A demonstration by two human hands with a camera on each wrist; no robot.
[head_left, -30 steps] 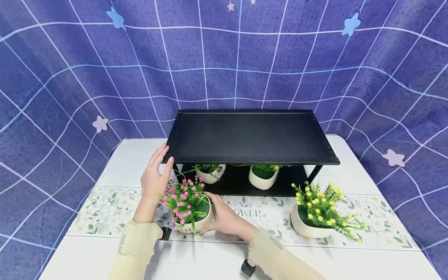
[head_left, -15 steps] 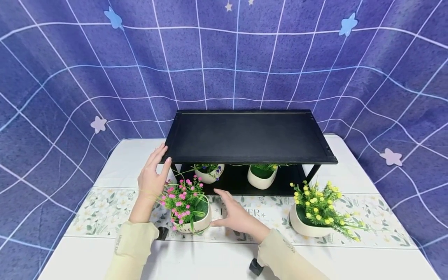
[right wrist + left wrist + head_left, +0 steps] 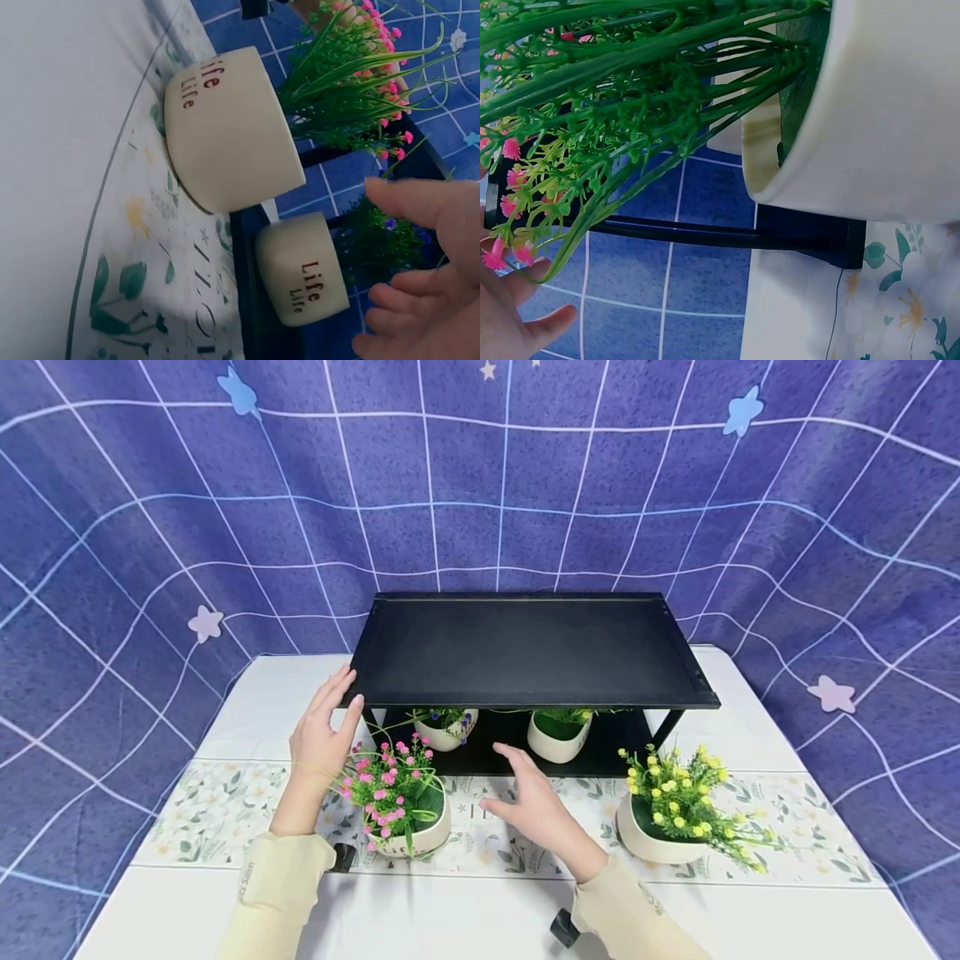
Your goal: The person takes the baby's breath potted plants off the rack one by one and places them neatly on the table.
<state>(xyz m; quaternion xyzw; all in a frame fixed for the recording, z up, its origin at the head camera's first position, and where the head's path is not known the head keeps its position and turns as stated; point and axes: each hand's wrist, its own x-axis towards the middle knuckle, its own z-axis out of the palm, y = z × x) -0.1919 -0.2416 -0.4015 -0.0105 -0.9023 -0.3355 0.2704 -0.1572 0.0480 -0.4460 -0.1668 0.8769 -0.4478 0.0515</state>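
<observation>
My left hand (image 3: 321,739) rests its fingers against the front left corner of a black two-tier shelf (image 3: 517,647). Just right of that wrist, a cream pot with pink flowers (image 3: 418,840) stands on the patterned cloth strip; "Life" lettering shows on it in the right wrist view. My right hand (image 3: 534,802) hovers in front of the shelf with fingers spread, holding nothing, apart from the pink-flower pot. On the lower tier, partly covered by the top board, sit a pot with blue-purple flowers (image 3: 444,738) and a pot with yellow flowers (image 3: 558,747).
At the right, another cream pot with yellow flowers (image 3: 660,847) stands on the cloth strip, its sprigs leaning right. A white table covering (image 3: 442,918) lies beneath everything. Behind the table hangs a blue-purple grid curtain (image 3: 480,468).
My right hand has let go of the pink-flower pot and moved right, away from it. The left hand stays at the shelf corner, and the pots have not visibly moved.
</observation>
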